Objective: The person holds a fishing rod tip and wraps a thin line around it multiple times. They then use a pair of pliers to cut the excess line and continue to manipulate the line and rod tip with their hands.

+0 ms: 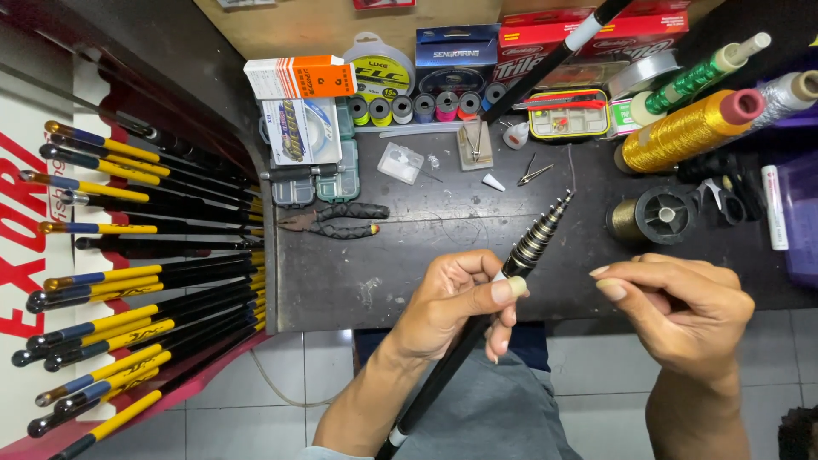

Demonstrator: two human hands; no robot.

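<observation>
My left hand (456, 302) grips a black telescopic fishing rod (530, 249) just below its stepped, ringed tip, which points up and to the right over the dark worktable (409, 247). The rod's butt runs down toward my lap. My right hand (677, 311) hovers to the right of the tip, thumb and forefinger pinched together; a thin thread may run between them, too fine to tell.
Pliers (336, 220) lie left of the rod tip. Gold thread spools (686, 128), a black reel (663, 215), scissors (720, 198), small tackle boxes (569, 115) and line packs crowd the back. A rack of yellow-and-black rods (145, 281) stands at the left.
</observation>
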